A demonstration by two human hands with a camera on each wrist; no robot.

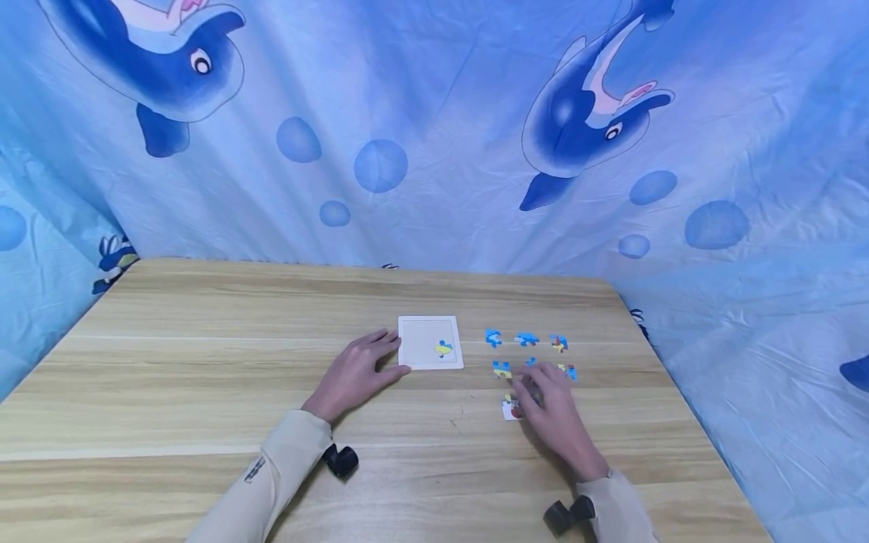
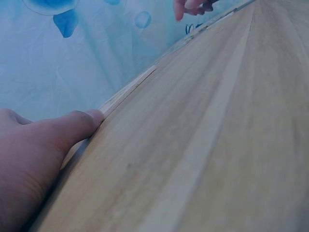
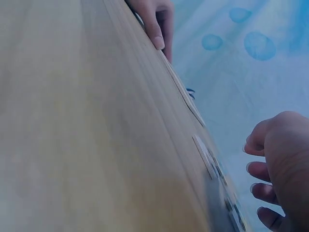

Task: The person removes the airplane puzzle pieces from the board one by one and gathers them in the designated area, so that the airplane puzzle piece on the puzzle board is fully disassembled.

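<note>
My left hand [image 1: 358, 371] rests at the left side of a white square puzzle tray [image 1: 414, 343], the thumb touching its lower-left corner and the fingers along its left edge. In the left wrist view, the thumb [image 2: 79, 126] lies against the tray's edge. A blue and yellow puzzle piece [image 1: 443, 349] sits inside the tray, toward its lower right. Above the loose pieces hovers my right hand [image 1: 551, 407], fingers loosely bent and nothing visible between them. Beneath it, a white and red piece [image 1: 509, 408] and a blue piece [image 1: 530, 362] are partly hidden.
More puzzle pieces lie in rows right of the tray, among them a blue one [image 1: 526, 338], a red and yellow one [image 1: 560, 343] and a blue and yellow one [image 1: 502, 369]. The wooden table [image 1: 224, 362] meets a dolphin-printed curtain [image 1: 448, 188] behind.
</note>
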